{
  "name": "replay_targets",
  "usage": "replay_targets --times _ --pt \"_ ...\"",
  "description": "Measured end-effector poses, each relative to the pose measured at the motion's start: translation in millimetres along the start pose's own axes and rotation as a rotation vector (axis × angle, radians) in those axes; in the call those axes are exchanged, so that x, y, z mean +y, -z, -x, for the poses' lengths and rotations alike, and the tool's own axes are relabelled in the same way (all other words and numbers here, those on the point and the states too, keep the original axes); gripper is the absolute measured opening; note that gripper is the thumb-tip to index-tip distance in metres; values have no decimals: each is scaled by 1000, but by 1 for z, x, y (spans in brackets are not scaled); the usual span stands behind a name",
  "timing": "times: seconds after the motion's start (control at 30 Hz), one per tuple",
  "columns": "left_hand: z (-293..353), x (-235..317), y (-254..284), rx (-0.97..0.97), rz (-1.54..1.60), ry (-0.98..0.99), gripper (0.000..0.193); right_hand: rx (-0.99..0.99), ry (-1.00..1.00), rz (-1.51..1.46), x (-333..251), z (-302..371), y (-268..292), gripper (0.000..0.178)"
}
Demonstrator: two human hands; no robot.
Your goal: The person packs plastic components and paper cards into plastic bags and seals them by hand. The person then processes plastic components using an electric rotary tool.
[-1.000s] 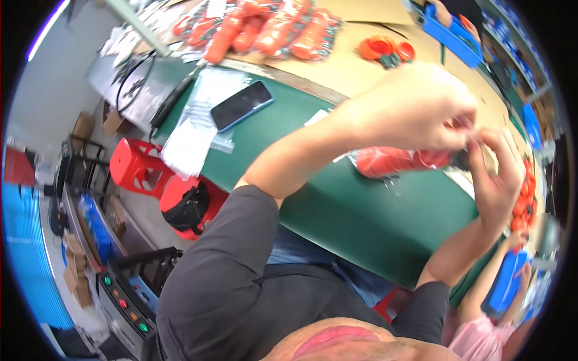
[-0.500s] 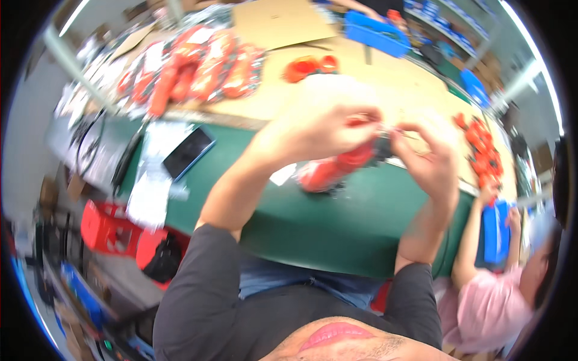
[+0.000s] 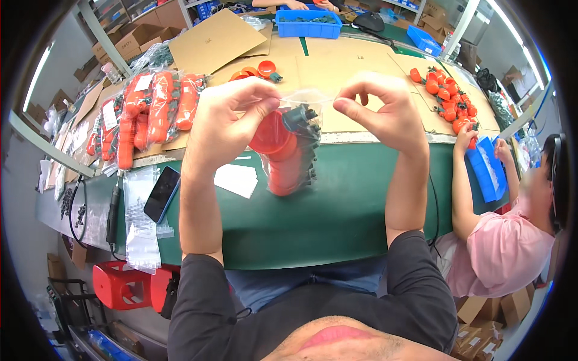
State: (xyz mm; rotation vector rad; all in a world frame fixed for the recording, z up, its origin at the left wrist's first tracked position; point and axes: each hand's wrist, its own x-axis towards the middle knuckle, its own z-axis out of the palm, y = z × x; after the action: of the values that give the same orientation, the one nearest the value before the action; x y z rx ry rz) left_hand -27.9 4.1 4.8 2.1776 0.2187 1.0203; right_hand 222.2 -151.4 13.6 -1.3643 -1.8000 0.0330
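A clear plastic bag [image 3: 280, 171] stands upright over the green table mat, filled with a stack of red cups [image 3: 274, 135] that have dark green fittings [image 3: 299, 118] along the right side. My left hand [image 3: 235, 117] pinches the left end of the bag's mouth between thumb and fingers. At the other end, my right hand [image 3: 379, 108] pinches the right corner of the same mouth. Between the two hands the top edge of film [image 3: 307, 97] is stretched nearly straight. White cards [image 3: 236, 180] lie on the mat beside my left wrist.
Filled bags of red cups [image 3: 162, 108] lie at the far left. A phone [image 3: 162, 194] rests on empty clear bags [image 3: 141, 234]. Loose red cups [image 3: 448, 96] are heaped at right, near a co-worker's hand [image 3: 466, 137] and a blue bin [image 3: 486, 171]. A cardboard sheet [image 3: 217, 39] lies behind.
The bag has gone from tilted to upright. My hands have moved apart, drawing its mouth out between them. The whole view has shifted, and the blur has cleared.
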Motion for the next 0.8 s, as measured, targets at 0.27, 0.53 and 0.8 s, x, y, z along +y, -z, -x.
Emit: replay_targets --times 0.27,0.53,0.8 --pt "3 3 0 -9 2 -14 8 110 12 -15 -3 -8 -16 24" --pt "10 15 18 -73 -81 2 9 127 153 -44 -3 -9 -21 9" --pt "12 38 7 -40 -252 -66 26 196 266 -82 -20 -9 -36 14"
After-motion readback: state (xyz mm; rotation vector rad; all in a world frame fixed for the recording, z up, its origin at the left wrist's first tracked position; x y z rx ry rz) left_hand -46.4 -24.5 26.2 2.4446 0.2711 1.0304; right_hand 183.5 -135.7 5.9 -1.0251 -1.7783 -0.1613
